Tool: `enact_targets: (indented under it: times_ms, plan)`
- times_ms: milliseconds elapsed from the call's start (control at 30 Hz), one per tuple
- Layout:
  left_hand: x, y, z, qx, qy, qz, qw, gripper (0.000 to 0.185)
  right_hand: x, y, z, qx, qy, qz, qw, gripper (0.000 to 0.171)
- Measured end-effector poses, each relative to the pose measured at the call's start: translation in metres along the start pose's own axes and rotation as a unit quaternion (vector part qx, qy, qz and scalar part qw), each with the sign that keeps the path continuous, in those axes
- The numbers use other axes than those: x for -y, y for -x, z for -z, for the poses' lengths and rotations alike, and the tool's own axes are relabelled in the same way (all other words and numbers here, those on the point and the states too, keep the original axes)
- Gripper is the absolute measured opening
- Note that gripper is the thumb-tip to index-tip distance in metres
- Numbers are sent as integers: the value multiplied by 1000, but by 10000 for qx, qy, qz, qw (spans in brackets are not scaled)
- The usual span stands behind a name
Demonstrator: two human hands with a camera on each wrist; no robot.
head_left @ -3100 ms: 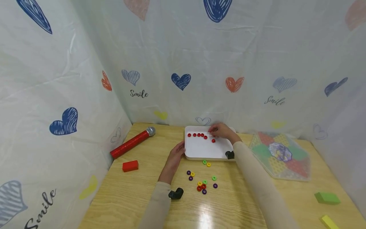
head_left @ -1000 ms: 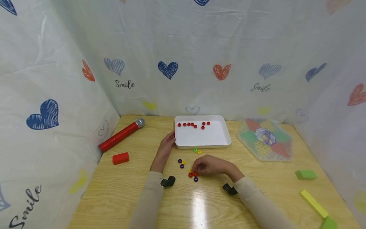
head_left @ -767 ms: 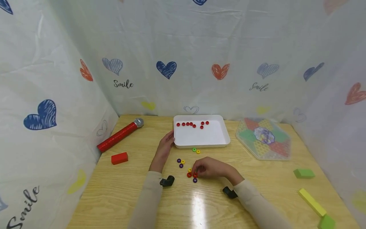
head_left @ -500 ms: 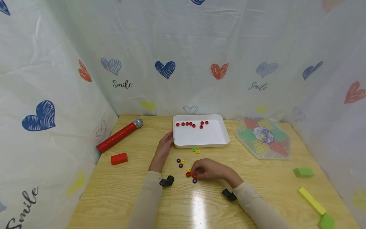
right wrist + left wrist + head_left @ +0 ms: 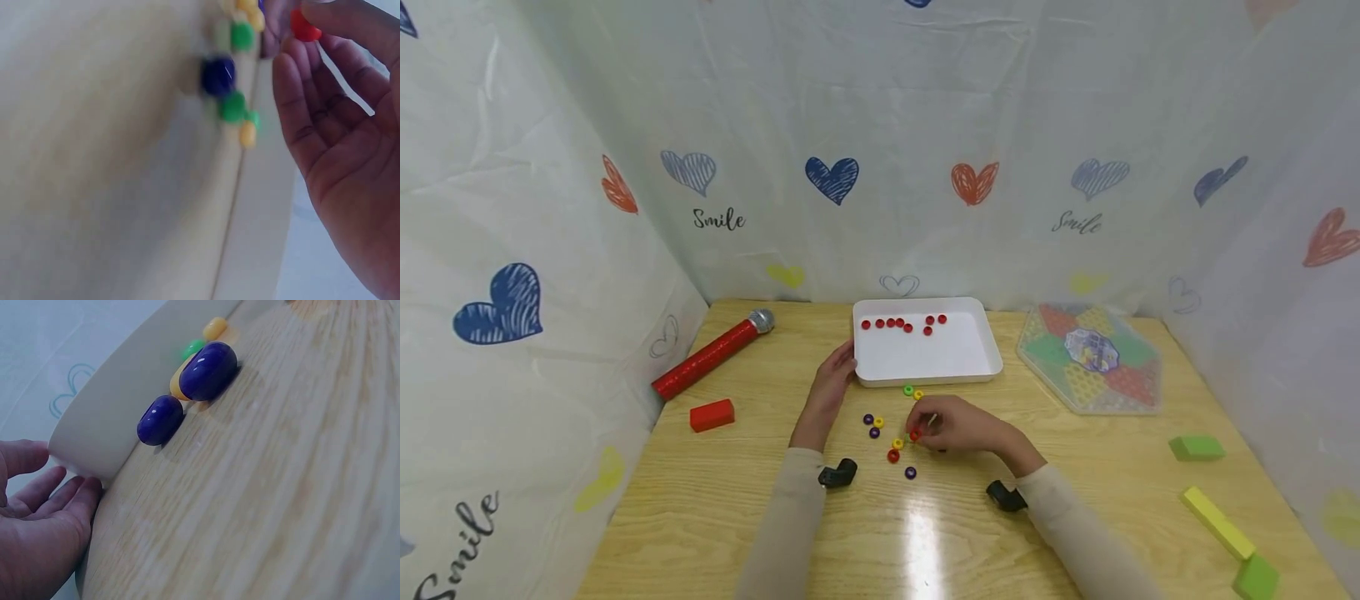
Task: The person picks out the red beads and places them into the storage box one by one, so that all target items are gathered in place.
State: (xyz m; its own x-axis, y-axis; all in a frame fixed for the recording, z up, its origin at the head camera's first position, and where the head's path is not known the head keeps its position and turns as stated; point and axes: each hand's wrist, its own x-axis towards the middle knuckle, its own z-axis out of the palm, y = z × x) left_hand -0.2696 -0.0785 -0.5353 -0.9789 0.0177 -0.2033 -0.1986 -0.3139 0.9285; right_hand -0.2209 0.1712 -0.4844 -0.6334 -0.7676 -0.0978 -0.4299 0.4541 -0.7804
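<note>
Right hand (image 5: 958, 425), above the light wooden tabletop (image 5: 760, 500) in front of the shallow white rectangular tray (image 5: 925, 362), pinches a small red ring-shaped bead (image 5: 914, 435) between thumb and fingertip; the right wrist view shows the same bead (image 5: 304, 28) at the fingertips, the other fingers loosely extended. Left hand (image 5: 831, 387) rests with relaxed, nearly straight fingers against the tray's near left corner, gripping nothing; the left wrist view shows its fingers (image 5: 59, 494) at the tray wall (image 5: 125, 394). Loose beads on the table beside the right hand: one red (image 5: 892, 456), yellow (image 5: 897, 444), purple (image 5: 910, 472); two further purple beads (image 5: 871, 426) lie nearer the left hand. A row of red beads (image 5: 891, 323) lies along the tray's far side.
</note>
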Motion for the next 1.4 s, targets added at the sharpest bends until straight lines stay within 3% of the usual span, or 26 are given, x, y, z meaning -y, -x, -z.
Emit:
enact_targets:
  times_ms: [300,633,1033,1400]
  plan:
    - [2,0,0,1,76,-53,10000,47,-15,-14,55,-920,-371,7,9951,21]
    - [2,2,2,66,36,-128,9999,48,-27,-57,108,-1211,-367,-337,9914,17]
    - [-1,4,3,79,53,-176,9998,49,-46,-101,131,-1206,-507,-824,9880,23]
    - [4,5,3,106,2,-174,9998,49,-64,-120,140,-1278,-229,-940,9871,21]
